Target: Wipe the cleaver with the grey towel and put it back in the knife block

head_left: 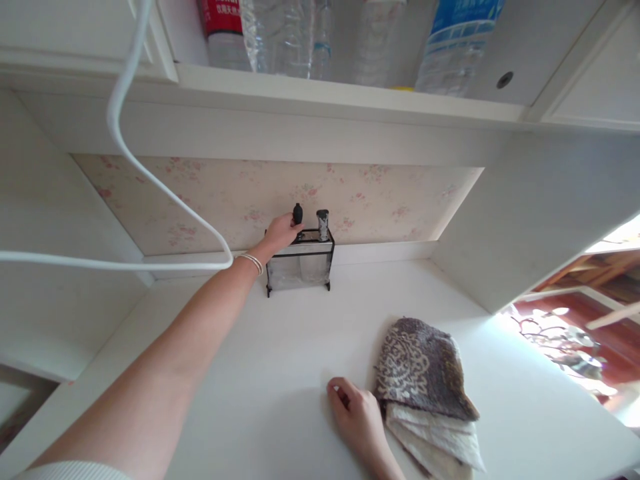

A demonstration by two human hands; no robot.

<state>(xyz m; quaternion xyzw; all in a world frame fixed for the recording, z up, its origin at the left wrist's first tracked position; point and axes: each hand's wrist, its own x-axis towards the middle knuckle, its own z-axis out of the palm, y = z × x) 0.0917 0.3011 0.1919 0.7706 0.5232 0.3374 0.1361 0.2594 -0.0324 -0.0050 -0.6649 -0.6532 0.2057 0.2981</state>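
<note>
My left hand (281, 232) reaches to the back of the white counter (280, 347) and closes round a black handle (298, 214) sticking up from a clear knife holder (300, 267) with a black frame. A second dark handle (323, 223) stands in the holder just to the right. A bracelet sits on my left wrist. My right hand (356, 417) rests on the counter near me with its fingers curled, touching the left edge of a folded brown and cream patterned cloth (423, 383).
A white cable (125, 147) loops down from above across the left. Several plastic water bottles (290, 33) stand on the shelf overhead. Floral wallpaper (380, 200) backs the counter. White cabinet walls close in both sides; a red floor shows at the right.
</note>
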